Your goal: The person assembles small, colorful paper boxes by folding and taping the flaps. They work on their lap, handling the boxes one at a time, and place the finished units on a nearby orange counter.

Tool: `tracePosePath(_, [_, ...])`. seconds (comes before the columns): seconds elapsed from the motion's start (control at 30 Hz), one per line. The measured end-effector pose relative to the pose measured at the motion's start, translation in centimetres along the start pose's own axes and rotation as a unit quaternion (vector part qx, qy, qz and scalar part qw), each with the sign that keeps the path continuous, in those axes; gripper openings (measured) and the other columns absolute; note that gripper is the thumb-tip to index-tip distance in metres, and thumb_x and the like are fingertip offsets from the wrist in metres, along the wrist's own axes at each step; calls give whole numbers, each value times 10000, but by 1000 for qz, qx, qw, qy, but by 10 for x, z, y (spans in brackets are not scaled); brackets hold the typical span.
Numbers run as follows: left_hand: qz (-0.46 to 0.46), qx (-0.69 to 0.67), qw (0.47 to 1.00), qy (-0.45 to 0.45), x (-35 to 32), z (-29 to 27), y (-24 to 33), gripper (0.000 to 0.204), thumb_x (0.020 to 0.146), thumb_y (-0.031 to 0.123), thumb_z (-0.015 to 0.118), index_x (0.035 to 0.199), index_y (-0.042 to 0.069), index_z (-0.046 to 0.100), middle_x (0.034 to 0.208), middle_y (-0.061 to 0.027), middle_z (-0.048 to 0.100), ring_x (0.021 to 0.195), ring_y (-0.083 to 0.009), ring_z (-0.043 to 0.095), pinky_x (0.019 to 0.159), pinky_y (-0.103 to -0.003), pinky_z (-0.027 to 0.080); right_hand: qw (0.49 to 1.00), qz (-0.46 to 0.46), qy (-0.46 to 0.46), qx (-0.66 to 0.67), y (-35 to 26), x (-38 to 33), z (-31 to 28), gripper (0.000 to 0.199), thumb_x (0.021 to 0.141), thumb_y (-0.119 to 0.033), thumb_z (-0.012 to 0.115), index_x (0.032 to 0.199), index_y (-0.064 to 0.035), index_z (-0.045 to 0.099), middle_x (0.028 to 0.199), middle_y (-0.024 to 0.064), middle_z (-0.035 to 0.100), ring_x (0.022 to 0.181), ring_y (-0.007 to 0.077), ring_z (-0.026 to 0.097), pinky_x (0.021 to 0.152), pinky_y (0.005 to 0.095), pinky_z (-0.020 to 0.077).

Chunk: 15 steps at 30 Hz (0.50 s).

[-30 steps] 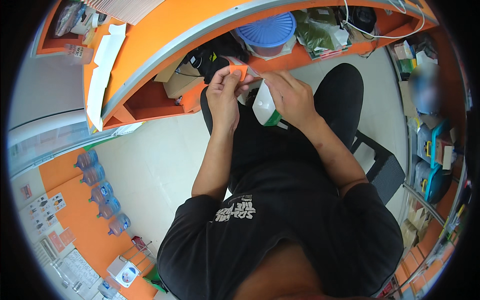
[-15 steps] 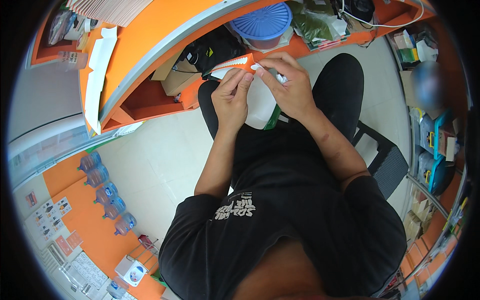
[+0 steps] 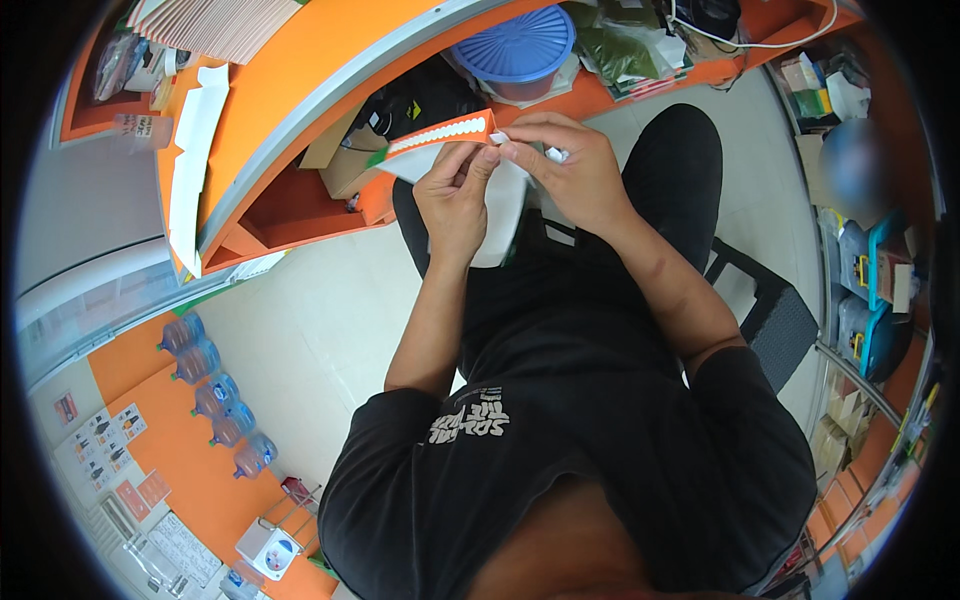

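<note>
A white, orange and green folded paper piece (image 3: 440,133) is held up in front of my lap. Along its orange strip runs a row of white scalloped shapes. My left hand (image 3: 453,205) is closed on it, thumb and fingers pinching near the strip's right end. There my right hand (image 3: 578,172) pinches a small white tab (image 3: 501,139) between thumb and finger. Another crumpled white scrap (image 3: 557,155) shows in the right hand, under its fingers. The paper's broad white part (image 3: 508,205) hangs below, between my hands and over my lap.
An orange counter (image 3: 265,110) curves ahead, bearing a pile of pinkish folded sheets (image 3: 205,25) and a long white cut-out (image 3: 197,160). On its lower shelf are a blue lidded tub (image 3: 515,50), a black bag and a cardboard box. Water jugs (image 3: 215,395) line the left.
The paper has turned, so more of its orange strip and a green corner at the left end show. Its white lower part has shifted left. Both hands keep their pinch.
</note>
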<state>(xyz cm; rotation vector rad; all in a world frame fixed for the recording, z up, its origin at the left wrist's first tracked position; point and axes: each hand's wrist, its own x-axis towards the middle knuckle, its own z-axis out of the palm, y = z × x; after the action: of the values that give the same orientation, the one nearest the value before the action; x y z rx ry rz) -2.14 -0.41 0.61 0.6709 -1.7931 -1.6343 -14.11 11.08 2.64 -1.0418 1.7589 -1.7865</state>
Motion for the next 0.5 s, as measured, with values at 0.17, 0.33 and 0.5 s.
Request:
tracePosePath(0.17, [-22,-26,999,-17,0,-2,-4,184,955,94,719,1084,-38,722,966,-36,665,877,-92,611,851,-253,490,997,53,30,48,5,-5,7,241,912,-120,751,1104,25,740,1089,108,734,926,145,675,833,279,528])
tracePosePath(0.33, [27,10,1000,-8,-2,10,-7,291,958,55,698,1235,-34,680,1115,-76,671,1016,-125,635,912,-278,522,992,-41,110,-36,11,-15,24,207,895,-125,757,1051,10,746,1002,108,754,880,203,720,799,303,554])
tracePosePath(0.5, [-36,162,951,-262,-19,2,42,449,921,38,711,1353,-15,600,1230,-179,691,1072,-247,700,881,-302,562,970,-65,170,-161,26,6,1,136,912,-128,714,981,-11,722,950,157,732,811,300,719,705,363,555])
